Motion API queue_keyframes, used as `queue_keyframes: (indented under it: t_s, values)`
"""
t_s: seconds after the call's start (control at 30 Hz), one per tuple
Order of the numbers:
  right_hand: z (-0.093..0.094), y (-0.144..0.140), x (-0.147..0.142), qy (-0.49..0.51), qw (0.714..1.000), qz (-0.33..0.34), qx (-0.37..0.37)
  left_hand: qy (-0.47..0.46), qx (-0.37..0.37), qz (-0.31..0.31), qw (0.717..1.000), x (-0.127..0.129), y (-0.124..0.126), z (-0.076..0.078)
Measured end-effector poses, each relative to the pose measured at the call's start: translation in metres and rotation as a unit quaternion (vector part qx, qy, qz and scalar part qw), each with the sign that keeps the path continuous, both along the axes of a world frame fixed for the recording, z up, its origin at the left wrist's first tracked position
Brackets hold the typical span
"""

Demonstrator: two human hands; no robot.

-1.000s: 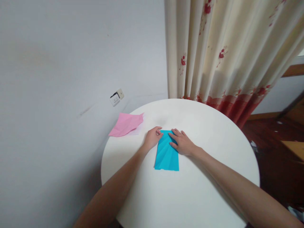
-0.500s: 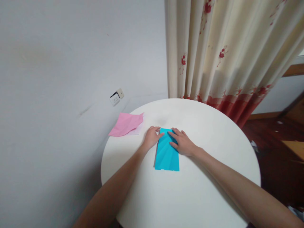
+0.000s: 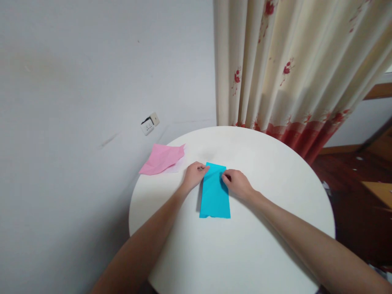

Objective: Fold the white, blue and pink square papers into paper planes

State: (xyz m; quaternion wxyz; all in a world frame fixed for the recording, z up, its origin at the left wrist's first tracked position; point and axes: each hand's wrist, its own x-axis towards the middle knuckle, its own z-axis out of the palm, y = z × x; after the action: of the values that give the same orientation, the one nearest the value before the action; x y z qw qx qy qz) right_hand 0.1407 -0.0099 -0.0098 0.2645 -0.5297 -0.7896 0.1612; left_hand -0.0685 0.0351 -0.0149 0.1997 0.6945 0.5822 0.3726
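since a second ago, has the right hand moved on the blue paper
Yes. The right hand lay flat across the blue paper; now its fingers are curled at the paper's right edge, further from the pink paper.

Grey wall point(image 3: 92, 73), floral curtain point(image 3: 284, 65)

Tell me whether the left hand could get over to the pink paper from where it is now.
Probably yes. The left hand rests at the blue paper's far left corner, and the pink paper lies just beyond it to the left on the white table, with only bare tabletop between them.
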Motion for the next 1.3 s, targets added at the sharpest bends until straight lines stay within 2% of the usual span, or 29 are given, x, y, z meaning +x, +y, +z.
queue_keyframes:
  t_s: [0.13, 0.27, 0.4, 0.57, 0.7, 0.77, 0.9, 1.03, 1.2, 1.3]
  values:
    - [-0.006, 0.004, -0.001, 0.059, 0.998, 0.025, -0.003, -0.004, -0.024, -0.013, 1.000, 0.001, -0.004, 0.010]
    - [-0.010, 0.010, 0.000, 0.140, 0.989, 0.048, -0.019, -0.008, -0.038, 0.006, 0.999, 0.003, -0.011, 0.021]
    - [-0.016, 0.016, 0.002, 0.227, 0.971, 0.046, -0.061, -0.025, -0.046, -0.035, 0.998, 0.009, -0.020, 0.029]
    - [-0.020, 0.022, -0.001, 0.378, 0.914, 0.022, -0.143, 0.050, -0.011, -0.085, 0.995, 0.016, -0.035, 0.036]
    - [-0.017, 0.026, 0.000, 0.476, 0.857, -0.018, -0.199, 0.118, 0.027, -0.205, 0.971, 0.021, -0.041, 0.034]
    - [-0.017, 0.029, 0.004, 0.497, 0.843, -0.032, -0.203, 0.164, 0.027, -0.240, 0.957, 0.025, -0.041, 0.028]
    - [-0.014, 0.037, 0.016, 0.485, 0.854, -0.074, -0.172, 0.270, -0.004, -0.251, 0.930, 0.032, -0.041, 0.011]
    - [-0.001, 0.039, 0.029, 0.461, 0.855, -0.105, -0.214, 0.329, -0.017, -0.258, 0.908, 0.035, -0.043, 0.003]
    - [0.012, 0.034, 0.045, 0.441, 0.853, -0.068, -0.272, 0.345, -0.035, -0.281, 0.895, 0.032, -0.043, 0.004]
    - [0.008, 0.037, 0.053, 0.405, 0.878, -0.050, -0.250, 0.347, -0.058, -0.307, 0.884, 0.025, -0.042, 0.010]
